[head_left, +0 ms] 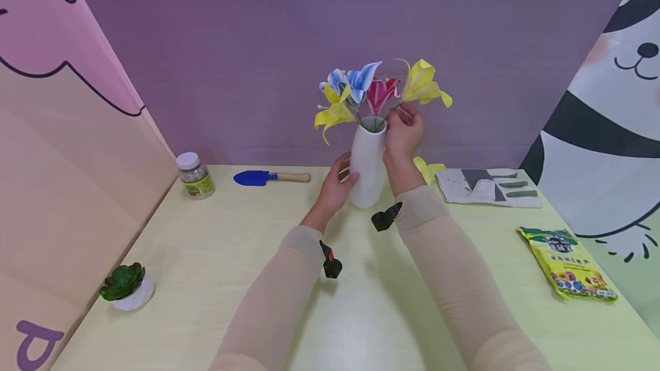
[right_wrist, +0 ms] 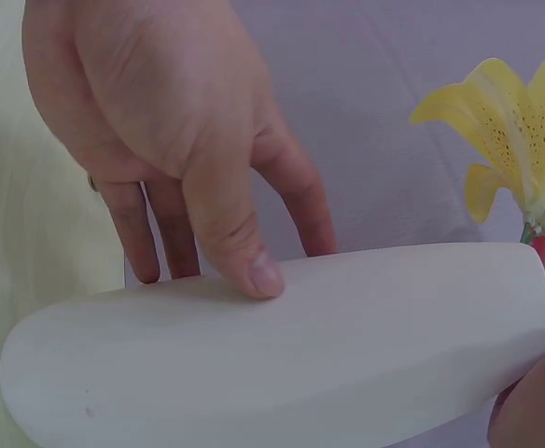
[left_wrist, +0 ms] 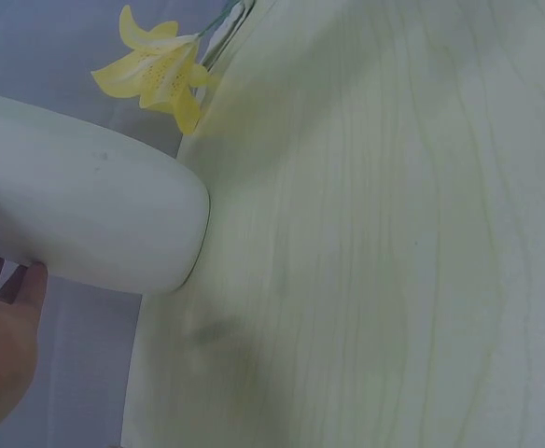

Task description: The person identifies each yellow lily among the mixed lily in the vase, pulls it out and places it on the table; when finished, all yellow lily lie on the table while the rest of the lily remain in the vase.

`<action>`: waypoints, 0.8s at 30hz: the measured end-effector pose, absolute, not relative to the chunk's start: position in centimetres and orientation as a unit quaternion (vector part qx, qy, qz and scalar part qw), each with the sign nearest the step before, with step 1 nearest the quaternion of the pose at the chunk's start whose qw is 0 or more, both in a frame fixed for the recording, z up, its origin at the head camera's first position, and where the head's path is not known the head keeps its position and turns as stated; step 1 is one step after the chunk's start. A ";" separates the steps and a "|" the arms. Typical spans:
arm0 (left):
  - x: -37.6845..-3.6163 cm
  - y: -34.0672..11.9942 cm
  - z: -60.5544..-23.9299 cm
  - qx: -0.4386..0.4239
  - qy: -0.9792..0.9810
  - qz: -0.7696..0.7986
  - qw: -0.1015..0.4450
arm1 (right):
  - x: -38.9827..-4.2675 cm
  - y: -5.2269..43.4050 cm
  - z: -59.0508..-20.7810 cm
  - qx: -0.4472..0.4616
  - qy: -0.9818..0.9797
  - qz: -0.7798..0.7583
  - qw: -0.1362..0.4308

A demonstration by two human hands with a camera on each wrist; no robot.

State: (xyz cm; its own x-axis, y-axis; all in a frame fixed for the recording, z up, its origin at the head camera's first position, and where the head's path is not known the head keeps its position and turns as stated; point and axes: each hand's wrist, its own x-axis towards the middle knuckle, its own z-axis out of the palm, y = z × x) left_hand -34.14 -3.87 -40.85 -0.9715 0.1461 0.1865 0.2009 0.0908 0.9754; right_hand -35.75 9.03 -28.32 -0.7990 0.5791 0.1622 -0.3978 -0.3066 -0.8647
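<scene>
Flowers (head_left: 382, 96) in white vase (head_left: 367, 170), stem ends out of sight

The left hand (head_left: 335, 189) holds the vase (head_left: 368, 168). The right hand (head_left: 404, 135) pinches a yellow flower (head_left: 423, 83). Gloves (head_left: 474, 184) lie far right.

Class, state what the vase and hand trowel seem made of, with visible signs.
Vase: probably ceramic, possibly plastic, from its smooth, satin white surface. Hand trowel: tan handle, likely smooth wood by colour; blue blade, evenly coloured, painted metal or plastic.
</scene>
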 end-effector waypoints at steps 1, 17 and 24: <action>-34.1 -3.9 -40.9 -0.118 -0.739 -0.663 0.020 | -35.7 9.1 -28.3 -0.087 -0.500 0.806 0.304; -34.2 -3.5 -41.1 -0.115 -0.737 -0.665 0.029 | -35.3 11.1 -26.9 -0.079 -0.372 0.874 0.304; -34.3 -3.5 -41.1 -0.116 -0.732 -0.670 0.031 | -34.7 12.6 -26.1 -0.061 -0.344 0.884 0.310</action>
State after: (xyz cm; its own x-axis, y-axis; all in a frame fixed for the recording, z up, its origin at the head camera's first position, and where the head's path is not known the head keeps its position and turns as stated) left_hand -34.30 -3.52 -41.10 -0.9710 0.1296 0.2007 0.2114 0.0747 0.9745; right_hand -34.70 12.60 -26.05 -0.8007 0.5898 0.1055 -0.5061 -0.5715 -0.6460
